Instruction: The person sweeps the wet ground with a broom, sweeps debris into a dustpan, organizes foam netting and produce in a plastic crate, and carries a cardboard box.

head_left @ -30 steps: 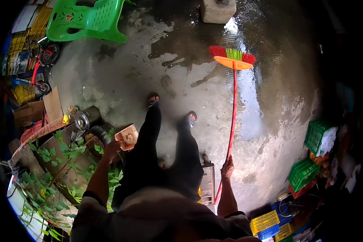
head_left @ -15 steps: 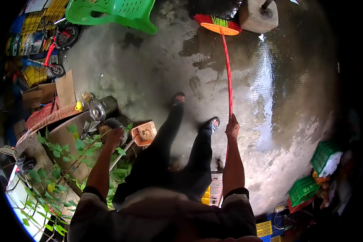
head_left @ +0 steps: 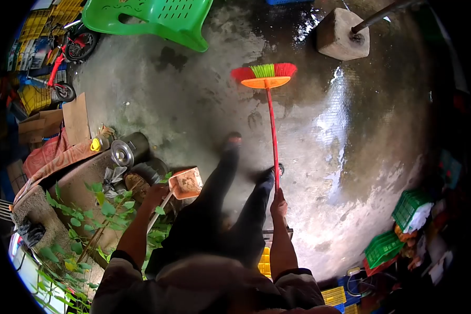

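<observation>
Red broom (head_left: 271,125) pretty much front and centre: the long handle runs up from the person's right hand (head_left: 279,204), and the orange-based head (head_left: 266,82) is out ahead over the concrete floor (head_left: 324,220), red bristles either side of a green patch. Can't tell if the bristles are actually touching down. The right grip is closed around the handle, fingers wrapped, just past the knee on that side, and the handle crosses in front of the right foot.

Left hand (head_left: 156,194) is out to the other side, right next to the pale stick of an orange dustpan (head_left: 186,183). Fingers look curled, but honestly can't say if that grip has hold of the stick or is just beside it. The pan itself sits by the left leg, with some pale dirt stuck inside.

Leafy plants (head_left: 107,208) crowd around the left forearm, and a lidded metal pot (head_left: 136,146) is just beyond the hand. Further off, there's a green plastic chair (head_left: 157,21) at the top and a concrete block (head_left: 343,34) with a pole stuck in it. Floor's dark and shiny wet toward the upper right, near that block.
</observation>
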